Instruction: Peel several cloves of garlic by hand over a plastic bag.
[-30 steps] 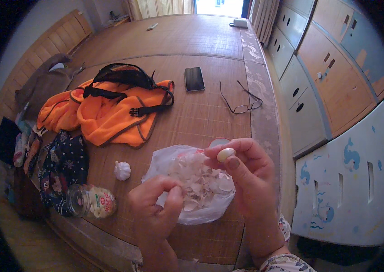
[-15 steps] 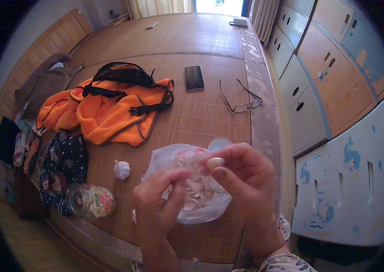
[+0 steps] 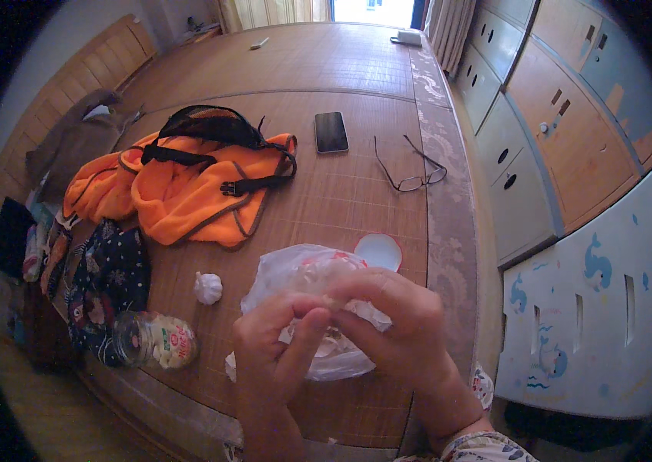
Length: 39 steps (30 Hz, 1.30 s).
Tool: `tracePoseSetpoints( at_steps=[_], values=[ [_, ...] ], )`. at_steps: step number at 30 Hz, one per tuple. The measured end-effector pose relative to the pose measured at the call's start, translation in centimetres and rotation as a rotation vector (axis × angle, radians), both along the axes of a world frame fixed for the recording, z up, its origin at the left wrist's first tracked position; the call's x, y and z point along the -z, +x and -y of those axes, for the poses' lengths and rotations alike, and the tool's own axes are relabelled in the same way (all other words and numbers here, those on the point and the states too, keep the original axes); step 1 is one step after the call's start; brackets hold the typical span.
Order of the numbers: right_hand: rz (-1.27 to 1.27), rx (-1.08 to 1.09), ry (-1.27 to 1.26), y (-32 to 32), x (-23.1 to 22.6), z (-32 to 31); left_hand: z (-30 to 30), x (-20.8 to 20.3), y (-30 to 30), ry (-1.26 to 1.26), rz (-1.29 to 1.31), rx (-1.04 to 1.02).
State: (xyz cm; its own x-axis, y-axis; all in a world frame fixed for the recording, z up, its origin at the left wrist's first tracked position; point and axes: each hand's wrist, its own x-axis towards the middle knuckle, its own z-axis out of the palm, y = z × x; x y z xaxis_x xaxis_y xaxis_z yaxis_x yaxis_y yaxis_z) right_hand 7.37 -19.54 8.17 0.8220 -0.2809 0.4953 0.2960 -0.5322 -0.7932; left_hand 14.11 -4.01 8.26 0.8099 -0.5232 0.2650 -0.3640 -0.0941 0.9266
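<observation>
Above a white plastic bag [image 3: 349, 367] strewn with papery garlic skins, my two hands meet at the fingertips. My right hand [image 3: 399, 323] is closed in a pinch on a garlic clove, which the fingers now almost wholly cover. The thumb and forefinger of my left hand [image 3: 276, 339] press together against the same spot, closed on the clove's near end. A whole garlic bulb [image 3: 208, 288] lies on the mat, left of the bag. Farther left, a clear jar [image 3: 155, 339] on its side or tilted holds pale peeled cloves.
A white round lid [image 3: 379, 251] with a red rim lies behind the bag. Beyond are eyeglasses [image 3: 411, 183], a phone [image 3: 331, 132] and an orange fleece [image 3: 195, 200] with black straps. Dark patterned cloth [image 3: 114, 269] lies beside the jar. Cabinets [image 3: 572, 308] stand along the right.
My right hand has moved left and down with the clove, bringing it to the left fingertips. The lid shows more fully now. The left hand has barely shifted.
</observation>
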Motion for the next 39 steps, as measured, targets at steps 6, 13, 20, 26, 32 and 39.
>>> tracePoseSetpoints(
  at_steps=[6, 13, 20, 26, 32, 39],
  values=[
    [0.063, -0.036, -0.056, 0.3, 0.1, -0.1, -0.3, 0.7, 0.2, 0.006, -0.138, -0.053],
    [0.200, 0.031, -0.179, 0.7, 0.8, -0.1, -0.2, 0.8, 0.1, -0.033, -0.175, 0.005],
    [0.237, 0.064, -0.266, 0.6, 0.5, -0.4, 0.1, 1.2, 0.0, -0.083, -0.216, -0.057],
    [0.186, 0.075, -0.103, 0.7, 0.3, -0.4, -0.1, 0.9, -0.3, -0.063, -0.178, -0.015],
    [0.185, 0.033, -0.125, 0.6, 0.4, -0.2, 0.2, 0.3, -0.1, 0.000, -0.170, 0.005],
    [0.229, 0.062, -0.272, 0.7, 0.6, 0.0, -0.1, 0.5, 0.1, 0.018, -0.153, 0.015]
  ],
)
